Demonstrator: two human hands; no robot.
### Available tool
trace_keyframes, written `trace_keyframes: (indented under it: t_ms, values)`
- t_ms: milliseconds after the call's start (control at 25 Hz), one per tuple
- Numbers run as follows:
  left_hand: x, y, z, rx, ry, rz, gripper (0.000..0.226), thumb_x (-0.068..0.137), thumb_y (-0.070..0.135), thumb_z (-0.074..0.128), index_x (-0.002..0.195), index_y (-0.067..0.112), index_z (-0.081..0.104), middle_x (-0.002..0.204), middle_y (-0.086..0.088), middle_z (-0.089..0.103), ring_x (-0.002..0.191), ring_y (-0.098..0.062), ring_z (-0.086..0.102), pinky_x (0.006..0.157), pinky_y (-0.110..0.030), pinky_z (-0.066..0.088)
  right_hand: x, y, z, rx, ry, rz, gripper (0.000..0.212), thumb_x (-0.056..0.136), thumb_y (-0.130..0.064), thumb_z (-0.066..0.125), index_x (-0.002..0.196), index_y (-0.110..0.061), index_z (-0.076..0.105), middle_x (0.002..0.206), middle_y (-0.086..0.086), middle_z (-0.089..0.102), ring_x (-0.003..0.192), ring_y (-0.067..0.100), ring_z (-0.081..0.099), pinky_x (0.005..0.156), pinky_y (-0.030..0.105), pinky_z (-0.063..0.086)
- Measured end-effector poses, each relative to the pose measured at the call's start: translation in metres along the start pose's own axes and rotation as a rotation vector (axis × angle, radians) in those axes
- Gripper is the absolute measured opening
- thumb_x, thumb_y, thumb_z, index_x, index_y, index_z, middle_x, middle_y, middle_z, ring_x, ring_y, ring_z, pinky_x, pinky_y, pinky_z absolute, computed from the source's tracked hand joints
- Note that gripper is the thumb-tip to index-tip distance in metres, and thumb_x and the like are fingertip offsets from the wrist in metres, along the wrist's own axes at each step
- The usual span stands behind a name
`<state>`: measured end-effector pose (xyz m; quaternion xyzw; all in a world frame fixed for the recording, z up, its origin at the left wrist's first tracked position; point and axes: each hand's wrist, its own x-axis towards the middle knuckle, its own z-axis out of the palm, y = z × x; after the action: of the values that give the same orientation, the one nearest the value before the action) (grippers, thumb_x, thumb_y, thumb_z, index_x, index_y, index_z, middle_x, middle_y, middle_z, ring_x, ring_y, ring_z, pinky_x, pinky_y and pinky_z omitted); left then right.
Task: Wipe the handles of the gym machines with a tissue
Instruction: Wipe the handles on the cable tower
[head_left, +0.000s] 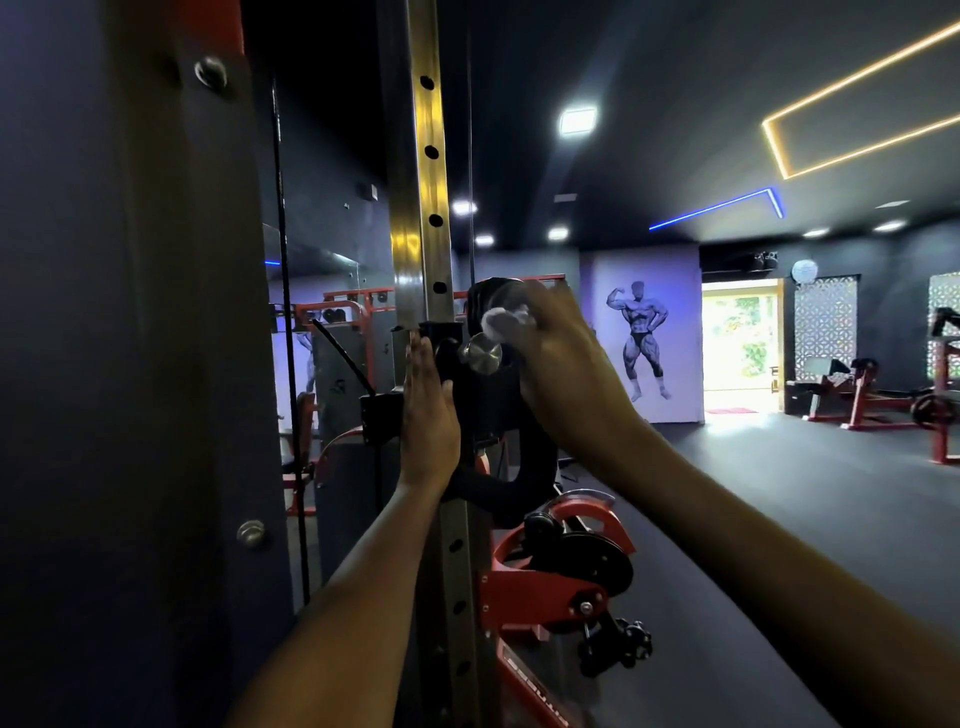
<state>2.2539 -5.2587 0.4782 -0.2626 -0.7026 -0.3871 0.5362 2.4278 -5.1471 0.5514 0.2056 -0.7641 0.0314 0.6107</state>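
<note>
- Wiping well here, in the head view, likely means wrapping the tissue (501, 318) round the black handle (491, 395) and dragging along its whole curve.
- Right hand (558, 364) pinches the tissue at the handle's 12 o'clock end.
- Left hand (428, 410), fingers straight, presses flat beside the post (423, 208), at the handle's 9 o'clock.

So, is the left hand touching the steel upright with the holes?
Touching. In the head view the left hand lies flat with straight fingers against the side of the steel upright, no gap showing. The right hand holds the tissue higher up.
</note>
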Motion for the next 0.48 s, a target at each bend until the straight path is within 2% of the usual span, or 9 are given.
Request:
trace_keyframes:
  t_ms: [120, 200, 280, 360, 400, 440, 480]
  values:
    - [0.000, 0.001, -0.002, -0.008, -0.009, 0.002, 0.059, 0.100, 0.028, 0.024, 0.152, 0.005, 0.010, 0.160, -0.005, 0.007, 0.147, -0.015, 0.006, 0.116, -0.015, 0.002, -0.005, 0.002, 0.013, -0.168, -0.068, -0.209, 0.020, 0.070, -0.004, 0.057, 0.085, 0.000, 0.069, 0.097, 0.015, 0.064, 0.097, 0.029, 0.056, 0.068, 0.032, 0.053]
    - [0.000, 0.000, -0.002, 0.001, -0.022, 0.003, 0.059, 0.100, 0.028, 0.023, 0.152, 0.004, 0.010, 0.161, -0.009, 0.009, 0.147, -0.016, 0.007, 0.117, -0.021, 0.004, -0.054, -0.004, 0.019, -0.109, -0.208, -0.245, 0.019, 0.064, -0.005, 0.064, 0.082, -0.002, 0.067, 0.095, 0.012, 0.063, 0.095, 0.024, 0.052, 0.068, 0.029, 0.053]
    - [-0.001, -0.002, -0.001, 0.037, -0.009, 0.018, 0.058, 0.100, 0.026, 0.024, 0.151, 0.002, 0.012, 0.160, -0.012, 0.012, 0.147, -0.019, 0.009, 0.118, -0.029, 0.009, -0.087, -0.004, 0.012, -0.041, -0.271, -0.256, 0.021, 0.063, -0.006, 0.070, 0.084, -0.007, 0.067, 0.094, 0.009, 0.061, 0.092, 0.020, 0.052, 0.067, 0.027, 0.053]
    - [-0.001, -0.005, 0.001, 0.034, -0.007, 0.013, 0.057, 0.100, 0.024, 0.027, 0.151, 0.004, 0.010, 0.160, -0.009, 0.010, 0.147, -0.019, 0.009, 0.119, -0.031, 0.011, -0.072, 0.005, 0.006, 0.158, -0.184, -0.089, 0.018, 0.077, -0.003, 0.056, 0.091, -0.005, 0.067, 0.098, 0.010, 0.059, 0.093, 0.018, 0.056, 0.074, 0.028, 0.054]
    - [-0.001, -0.005, 0.001, 0.030, -0.010, 0.012, 0.057, 0.100, 0.023, 0.027, 0.151, 0.005, 0.008, 0.160, -0.006, 0.008, 0.147, -0.018, 0.008, 0.119, -0.031, 0.011, -0.051, 0.014, 0.004, 0.229, -0.081, 0.009, 0.022, 0.084, -0.003, 0.048, 0.096, -0.002, 0.066, 0.101, 0.011, 0.058, 0.095, 0.012, 0.056, 0.083, 0.023, 0.050]
    - [0.000, -0.005, 0.002, 0.027, -0.013, 0.004, 0.057, 0.100, 0.022, 0.028, 0.150, 0.006, 0.007, 0.159, -0.005, 0.007, 0.147, -0.018, 0.008, 0.119, -0.031, 0.010, -0.027, 0.019, -0.004, 0.223, 0.038, 0.105, 0.026, 0.087, -0.004, 0.044, 0.099, 0.000, 0.066, 0.103, 0.012, 0.058, 0.095, 0.006, 0.055, 0.086, 0.013, 0.043]
    - [0.001, -0.005, 0.002, 0.024, -0.014, -0.008, 0.057, 0.100, 0.021, 0.029, 0.151, 0.006, 0.007, 0.160, -0.006, 0.008, 0.147, -0.018, 0.008, 0.119, -0.030, 0.010, -0.014, 0.022, -0.006, 0.175, 0.104, 0.141, 0.029, 0.086, -0.008, 0.043, 0.100, 0.002, 0.067, 0.103, 0.013, 0.059, 0.093, 0.007, 0.055, 0.085, 0.007, 0.038]
